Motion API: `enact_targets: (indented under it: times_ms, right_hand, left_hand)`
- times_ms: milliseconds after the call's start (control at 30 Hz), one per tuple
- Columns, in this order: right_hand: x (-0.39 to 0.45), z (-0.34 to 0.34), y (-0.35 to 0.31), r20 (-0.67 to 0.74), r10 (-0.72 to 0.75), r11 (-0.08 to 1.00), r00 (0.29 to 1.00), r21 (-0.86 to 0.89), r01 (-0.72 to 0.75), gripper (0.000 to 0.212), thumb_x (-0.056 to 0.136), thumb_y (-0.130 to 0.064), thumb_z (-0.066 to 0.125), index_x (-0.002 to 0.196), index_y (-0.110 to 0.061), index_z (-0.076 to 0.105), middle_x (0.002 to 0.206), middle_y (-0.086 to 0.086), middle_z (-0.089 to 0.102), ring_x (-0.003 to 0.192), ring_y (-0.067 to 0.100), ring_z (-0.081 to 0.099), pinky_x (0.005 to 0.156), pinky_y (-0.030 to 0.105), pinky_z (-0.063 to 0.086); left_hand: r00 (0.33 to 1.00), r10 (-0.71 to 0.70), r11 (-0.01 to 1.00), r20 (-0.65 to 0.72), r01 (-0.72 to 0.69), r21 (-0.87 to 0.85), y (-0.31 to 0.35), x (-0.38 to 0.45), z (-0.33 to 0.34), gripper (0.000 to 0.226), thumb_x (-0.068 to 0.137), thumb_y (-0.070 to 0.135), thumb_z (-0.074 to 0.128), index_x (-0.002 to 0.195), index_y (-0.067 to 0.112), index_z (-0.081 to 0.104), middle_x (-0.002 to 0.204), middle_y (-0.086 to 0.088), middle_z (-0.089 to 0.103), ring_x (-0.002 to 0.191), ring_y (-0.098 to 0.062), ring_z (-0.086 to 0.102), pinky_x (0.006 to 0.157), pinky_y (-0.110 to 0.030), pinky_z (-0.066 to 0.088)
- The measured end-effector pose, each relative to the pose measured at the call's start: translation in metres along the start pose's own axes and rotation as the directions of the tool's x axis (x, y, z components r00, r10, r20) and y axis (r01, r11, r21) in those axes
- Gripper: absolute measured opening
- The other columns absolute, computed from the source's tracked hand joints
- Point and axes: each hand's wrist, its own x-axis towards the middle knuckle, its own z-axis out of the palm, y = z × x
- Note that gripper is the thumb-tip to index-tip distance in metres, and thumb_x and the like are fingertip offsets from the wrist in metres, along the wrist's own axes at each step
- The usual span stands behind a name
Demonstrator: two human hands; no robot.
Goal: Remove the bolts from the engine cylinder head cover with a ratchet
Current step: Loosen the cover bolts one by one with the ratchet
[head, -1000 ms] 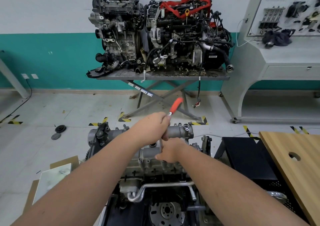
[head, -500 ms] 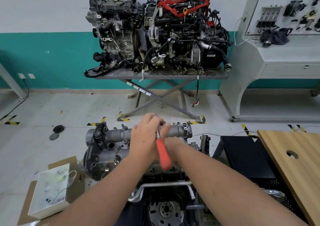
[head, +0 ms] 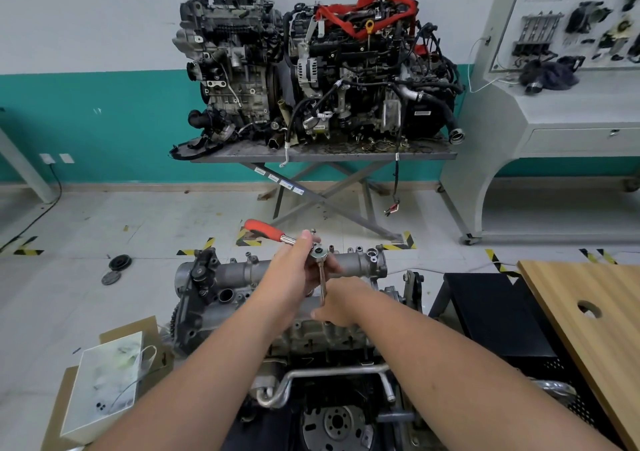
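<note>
A grey aluminium cylinder head cover (head: pixel 239 274) tops the engine right below me. A ratchet with a red handle (head: pixel 265 230) stands over it, its chrome head (head: pixel 318 252) on a long extension bar (head: pixel 323 286) that runs down toward the cover. My left hand (head: pixel 294 270) grips the ratchet just behind its head, and the red handle points up and to the left. My right hand (head: pixel 341 307) pinches the lower end of the extension bar, hiding the socket and the bolt under it.
A white box (head: pixel 104 385) on cardboard sits at the lower left. A wooden board (head: pixel 595 312) and a black crate (head: pixel 498 315) stand to the right. Two engines rest on a scissor-leg table (head: pixel 322 154) at the back wall. Two black discs (head: pixel 119 263) lie on the floor.
The red handle has swung from pointing down toward me to pointing up and left. Both hands stay at the same spot on the cover.
</note>
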Motion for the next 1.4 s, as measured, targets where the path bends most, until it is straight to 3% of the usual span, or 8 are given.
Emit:
enact_targets:
  times_ms: [200,500,833,967,1100,1233,1300,1400]
  right_hand:
    - [0.005,-0.001,0.002,0.066,0.016,0.999,0.998,0.043,-0.019,0.034,0.092,-0.046,0.056,0.09,-0.015,0.071,0.083,-0.001,0.073,0.07,0.017,0.067,0.067,0.03,0.05]
    - [0.004,-0.005,-0.001,0.054,-0.009,0.997,0.999,-0.077,0.013,0.051,0.094,-0.05,0.054,0.128,-0.013,0.055,0.12,0.008,0.062,0.112,0.03,0.059,0.087,0.037,0.047]
    - [0.001,-0.005,0.0,0.063,0.003,1.0,0.998,0.015,-0.004,0.03,0.093,-0.047,0.059,0.102,-0.019,0.058,0.107,0.002,0.064,0.107,0.027,0.061,0.091,0.037,0.05]
    - [-0.001,-0.002,-0.002,0.046,0.009,0.999,0.999,0.04,-0.011,0.038,0.094,-0.042,0.056,0.117,-0.012,0.066,0.115,0.002,0.069,0.106,0.024,0.064,0.084,0.035,0.051]
    - [0.001,-0.005,-0.007,0.056,0.009,0.976,0.998,0.218,-0.021,0.029,0.095,-0.023,0.055,0.12,-0.011,0.066,0.115,0.005,0.07,0.104,0.025,0.067,0.089,0.039,0.054]
    - [0.005,-0.007,-0.005,0.177,0.026,0.994,0.984,0.096,-0.043,0.029,0.091,-0.02,0.049,0.087,-0.013,0.077,0.079,0.0,0.075,0.066,0.016,0.072,0.066,0.037,0.058]
    - [0.005,-0.008,-0.005,0.178,0.009,1.0,0.984,0.001,-0.01,0.025,0.09,-0.022,0.052,0.091,-0.01,0.074,0.086,-0.001,0.074,0.076,0.019,0.07,0.069,0.037,0.055]
    - [0.006,-0.007,-0.005,0.112,0.008,0.999,0.994,-0.04,-0.004,0.022,0.092,-0.026,0.048,0.094,-0.01,0.064,0.093,0.004,0.066,0.086,0.027,0.064,0.078,0.04,0.054]
  left_hand:
    - [0.99,-0.005,0.996,0.139,-0.008,0.094,0.015,-0.007,-0.01,0.04,0.11,0.029,0.031,0.127,-0.002,0.047,0.074,-0.01,0.066,0.074,-0.025,0.067,0.085,-0.044,0.054]
    - [0.994,-0.067,0.854,0.081,0.015,0.52,0.04,0.006,0.008,0.023,0.096,0.021,0.035,0.1,0.012,0.055,0.058,-0.004,0.062,0.062,-0.023,0.068,0.079,-0.042,0.052]
    - [0.929,0.128,0.033,0.348,-0.355,0.934,0.055,-0.001,0.018,0.023,0.099,0.029,0.043,0.081,0.016,0.049,0.079,-0.004,0.062,0.068,-0.023,0.054,0.061,-0.037,0.047]
    - [0.744,0.398,-0.166,0.537,-0.517,0.84,0.03,-0.002,0.0,0.037,0.098,0.043,0.045,0.086,0.013,0.063,0.097,-0.002,0.057,0.084,-0.024,0.056,0.071,-0.041,0.048]
    - [0.539,0.713,0.006,0.45,-0.645,0.764,-0.005,-0.005,-0.012,0.04,0.092,0.039,0.053,0.081,0.004,0.069,0.1,-0.009,0.062,0.087,-0.027,0.06,0.072,-0.041,0.051]
    - [0.752,0.652,0.583,0.101,-0.582,0.567,-0.022,-0.007,0.002,0.041,0.1,0.042,0.039,0.11,0.013,0.066,0.123,0.0,0.057,0.105,-0.003,0.058,0.09,-0.02,0.046]
    - [0.926,0.337,0.939,-0.17,-0.317,0.135,-0.02,-0.003,0.019,0.037,0.107,0.037,0.034,0.11,0.017,0.064,0.112,-0.006,0.065,0.08,-0.011,0.063,0.076,-0.024,0.051]
    - [0.977,0.109,0.968,-0.183,-0.146,-0.205,-0.017,0.001,0.024,0.049,0.107,0.045,0.033,0.105,0.011,0.067,0.078,-0.012,0.068,0.056,-0.016,0.056,0.057,-0.025,0.051]
